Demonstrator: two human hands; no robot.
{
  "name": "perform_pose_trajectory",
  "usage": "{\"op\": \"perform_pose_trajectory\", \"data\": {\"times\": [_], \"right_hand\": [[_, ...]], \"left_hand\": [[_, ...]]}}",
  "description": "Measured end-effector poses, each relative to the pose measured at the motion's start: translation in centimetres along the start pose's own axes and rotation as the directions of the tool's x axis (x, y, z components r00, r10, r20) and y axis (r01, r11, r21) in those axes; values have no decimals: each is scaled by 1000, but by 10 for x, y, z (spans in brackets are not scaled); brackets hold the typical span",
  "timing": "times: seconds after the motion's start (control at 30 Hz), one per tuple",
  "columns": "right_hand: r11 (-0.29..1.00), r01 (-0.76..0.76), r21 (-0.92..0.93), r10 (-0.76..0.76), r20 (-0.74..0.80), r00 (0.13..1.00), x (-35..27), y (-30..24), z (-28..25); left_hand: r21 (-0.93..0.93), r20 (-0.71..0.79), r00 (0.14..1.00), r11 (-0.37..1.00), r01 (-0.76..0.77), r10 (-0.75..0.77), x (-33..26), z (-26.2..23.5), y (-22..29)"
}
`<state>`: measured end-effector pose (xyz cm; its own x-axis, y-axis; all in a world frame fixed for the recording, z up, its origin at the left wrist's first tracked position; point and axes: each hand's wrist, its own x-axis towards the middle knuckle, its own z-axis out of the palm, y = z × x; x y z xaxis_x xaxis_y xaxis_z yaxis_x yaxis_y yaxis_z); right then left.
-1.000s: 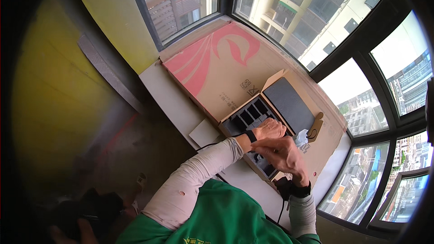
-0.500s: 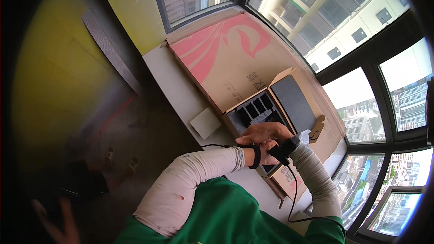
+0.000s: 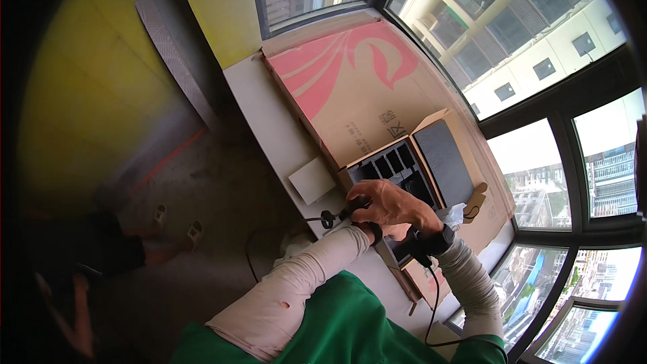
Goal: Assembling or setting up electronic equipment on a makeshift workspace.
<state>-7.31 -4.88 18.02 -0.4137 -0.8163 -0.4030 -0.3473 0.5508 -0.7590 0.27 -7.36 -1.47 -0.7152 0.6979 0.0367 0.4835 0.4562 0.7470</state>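
Head view, looking down at a white window-side counter (image 3: 269,114). An open brown cardboard box with black compartmented insert (image 3: 397,165) lies on a large flat cardboard sheet printed with a pink swirl (image 3: 350,74), its lid flap with dark foam lining (image 3: 445,162) folded open toward the window. The left hand (image 3: 387,203) rests over the near edge of the box, fingers curled around a small black object (image 3: 354,207) whose thin black cable (image 3: 317,218) runs off over the counter edge; a dark band sits at the wrist. The right hand (image 3: 404,230) lies mostly hidden beneath the left, so its grip cannot be told; its wrist carries a black strapped device (image 3: 424,246) with a trailing cable. A white square card (image 3: 311,180) lies just beside the box on the counter.
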Motion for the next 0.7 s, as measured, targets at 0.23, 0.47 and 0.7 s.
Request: {"op": "perform_pose_trajectory", "data": {"times": [0.23,0.47,0.7], "right_hand": [[996,19,-90,-34,-170,985,-15,-16,8],[967,237,-91,-254,-354,900,-42,-12,24],[895,308,-322,-441,-543,715,-65,-21,53]], "left_hand": [[-780,-127,960,623,59,-249,-9,-30,18],[-600,-216,903,-679,-423,-372,15,-50,41],[-630,-133,881,-648,-429,-455,50,-117,13]]}}
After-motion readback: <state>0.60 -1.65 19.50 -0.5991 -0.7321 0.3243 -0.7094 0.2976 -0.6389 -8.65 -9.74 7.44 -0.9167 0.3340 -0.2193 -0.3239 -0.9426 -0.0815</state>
